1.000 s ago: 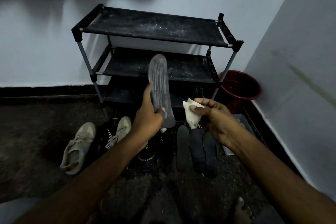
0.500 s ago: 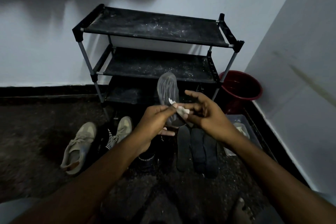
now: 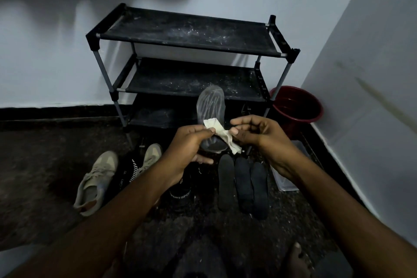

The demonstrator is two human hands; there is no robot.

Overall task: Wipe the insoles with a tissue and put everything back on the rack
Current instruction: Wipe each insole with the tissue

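Note:
My left hand (image 3: 191, 144) grips the lower half of a grey insole (image 3: 211, 106), which points up and away in front of the black three-shelf rack (image 3: 187, 34). A crumpled white tissue (image 3: 222, 135) lies across the insole's middle. My right hand (image 3: 257, 133) pinches the tissue's right end, and my left thumb touches its left end. Three dark insoles (image 3: 242, 183) lie side by side on the floor below my hands. The rack's shelves are dusty and bare.
A beige pair of sneakers (image 3: 97, 178) and black shoes (image 3: 180, 194) lie on the dark floor at the left and under my left arm. A red bucket (image 3: 297, 108) stands right of the rack. A clear plastic box (image 3: 286, 178) sits by the right wall. A bare foot (image 3: 297, 259) shows at the bottom.
My left hand has lowered the grey insole from upright. My right hand has brought the tissue across to it, and both hands now meet at the insole's middle.

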